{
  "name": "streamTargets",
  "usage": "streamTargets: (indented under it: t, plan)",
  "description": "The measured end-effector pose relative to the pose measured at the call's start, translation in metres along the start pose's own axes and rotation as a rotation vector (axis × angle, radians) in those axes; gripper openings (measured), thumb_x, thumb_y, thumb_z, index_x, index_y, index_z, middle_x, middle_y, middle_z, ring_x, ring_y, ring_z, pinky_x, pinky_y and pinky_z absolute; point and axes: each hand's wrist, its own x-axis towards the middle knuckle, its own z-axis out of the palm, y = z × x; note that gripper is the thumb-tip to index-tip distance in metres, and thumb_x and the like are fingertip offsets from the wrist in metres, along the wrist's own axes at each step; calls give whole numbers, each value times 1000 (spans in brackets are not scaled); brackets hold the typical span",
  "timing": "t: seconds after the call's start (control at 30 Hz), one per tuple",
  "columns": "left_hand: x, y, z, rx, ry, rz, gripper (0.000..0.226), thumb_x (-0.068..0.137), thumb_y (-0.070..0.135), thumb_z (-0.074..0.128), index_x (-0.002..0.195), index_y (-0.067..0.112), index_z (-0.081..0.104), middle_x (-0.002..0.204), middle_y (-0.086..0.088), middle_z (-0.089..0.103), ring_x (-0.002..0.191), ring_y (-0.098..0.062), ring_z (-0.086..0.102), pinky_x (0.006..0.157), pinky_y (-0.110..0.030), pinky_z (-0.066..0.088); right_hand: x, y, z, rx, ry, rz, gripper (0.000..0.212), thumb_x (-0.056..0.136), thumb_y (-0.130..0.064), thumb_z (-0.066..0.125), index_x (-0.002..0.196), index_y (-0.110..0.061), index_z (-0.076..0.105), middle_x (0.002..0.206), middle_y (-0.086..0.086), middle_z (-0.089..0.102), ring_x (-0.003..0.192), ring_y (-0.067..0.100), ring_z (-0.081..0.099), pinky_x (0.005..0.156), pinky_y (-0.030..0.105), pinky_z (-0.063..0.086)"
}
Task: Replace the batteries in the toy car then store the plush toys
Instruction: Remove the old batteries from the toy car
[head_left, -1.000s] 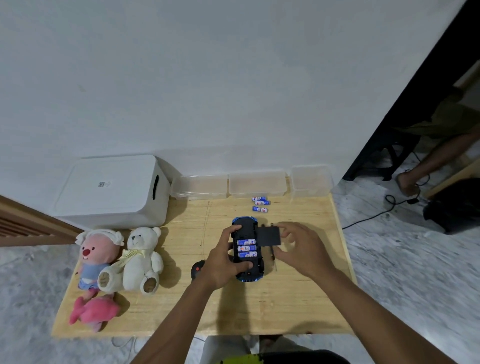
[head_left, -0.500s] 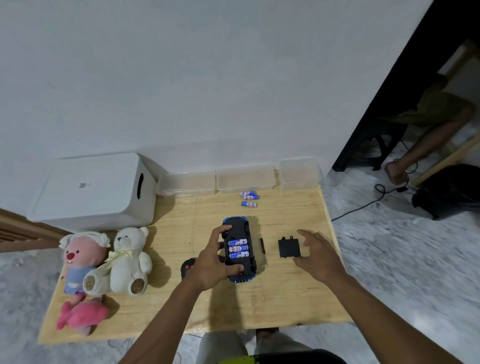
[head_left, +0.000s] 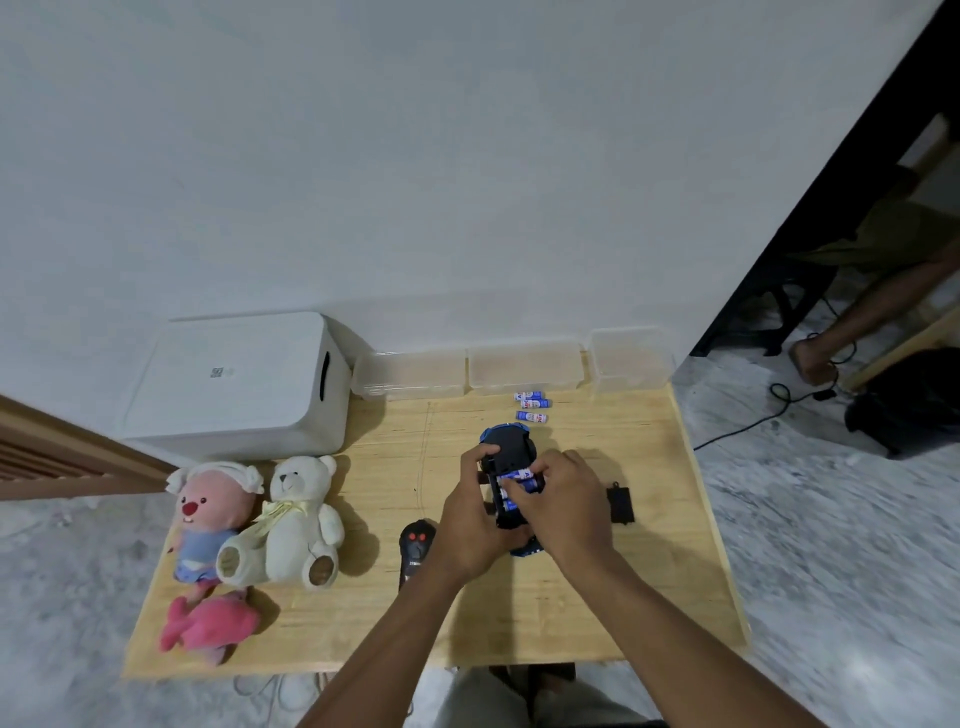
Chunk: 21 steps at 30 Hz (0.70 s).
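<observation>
A person's right hand (head_left: 563, 499) curls its fingertips onto a blue battery (head_left: 521, 475) in the open underside of a toy car (head_left: 506, 447), thumb and forefinger pinching at the small cylinder. Whether the cell is seated or lifted cannot be told. The left hand (head_left: 467, 525) grips the car's left flank, fingers wrapped round the black plastic chassis with the thumb against its edge. The car lies belly-up near the middle of a pale wooden table (head_left: 571, 623), its glossy blue shell showing at nose and tail.

Just right of the hands, the flat black battery cover (head_left: 621, 505) lies apart from the car on the grained boards. A black remote control (head_left: 415, 545) with red buttons sits just left of the left wrist. Beyond the car's nose, three loose batteries (head_left: 531, 408), blue with white bands, lie near a row of three clear plastic containers (head_left: 524, 366) set against the wall.

At the table's left end lie the plush toys: a round pink-faced doll (head_left: 210, 514) in a white cap, a cream teddy bear (head_left: 296, 525) with a pale ribbon leaning against it, and a fuzzy pink plush (head_left: 208, 623) below them. A smooth white storage box (head_left: 239, 384) with a slot handle stands behind them.
</observation>
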Motion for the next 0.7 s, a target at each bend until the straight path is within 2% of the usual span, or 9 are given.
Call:
streamTargets:
  t: [0.13, 0.27, 0.43, 0.5, 0.53, 0.63, 0.7]
  plan:
    - [-3, 1, -5, -3, 27, 29, 102, 68, 5, 93, 145, 29, 30, 114, 27, 60, 86, 10, 67, 70, -7, 49, -6, -17, 4, 69, 4, 92, 29, 80, -41, 78, 97, -21, 69, 99, -6, 59, 92, 16, 60, 72, 30, 50]
    - [-5, -3, -14, 22, 9, 58, 101, 70, 7, 93, 145, 31, 29, 116, 30, 57, 90, 13, 65, 72, -5, 48, -8, -29, 9, 177, -20, 207, 31, 80, -35, 81, 104, -18, 71, 108, -1, 60, 91, 12, 55, 72, 23, 41]
    - [-3, -10, -27, 14, 27, 38, 99, 71, 5, 91, 145, 29, 30, 115, 20, 62, 81, 3, 70, 69, -14, 54, -4, -40, 14, 294, -10, 321, 19, 77, -35, 84, 89, -25, 73, 112, 2, 63, 94, 16, 62, 71, 27, 45]
    - [-1, -13, -34, 17, 24, 40, 101, 70, 4, 90, 145, 30, 29, 118, 10, 64, 84, 1, 70, 69, -16, 56, -5, -44, 13, 330, 23, 315, 15, 78, -33, 84, 81, -29, 70, 107, -2, 63, 96, 15, 63, 70, 27, 44]
    - [0, -13, -37, 23, 17, 47, 102, 69, 4, 90, 146, 30, 28, 120, 8, 65, 88, 4, 69, 70, -16, 56, -7, -46, 13, 354, 30, 289, 15, 79, -31, 83, 79, -29, 69, 101, -5, 66, 95, 13, 65, 68, 22, 44]
    - [1, -13, -44, 28, 0, 60, 102, 70, 5, 91, 146, 30, 28, 121, 14, 63, 93, 10, 66, 72, -14, 55, -13, -55, 13, 477, 15, 231, 19, 79, -22, 84, 87, -23, 66, 87, -10, 69, 85, 4, 68, 62, 8, 43]
    - [1, -13, -49, 9, 0, 51, 102, 70, 5, 91, 145, 32, 29, 121, 13, 63, 91, 6, 68, 70, -14, 54, -15, -60, 10, 528, 16, 218, 23, 77, -27, 86, 90, -22, 68, 85, -12, 70, 81, -3, 66, 64, 7, 44]
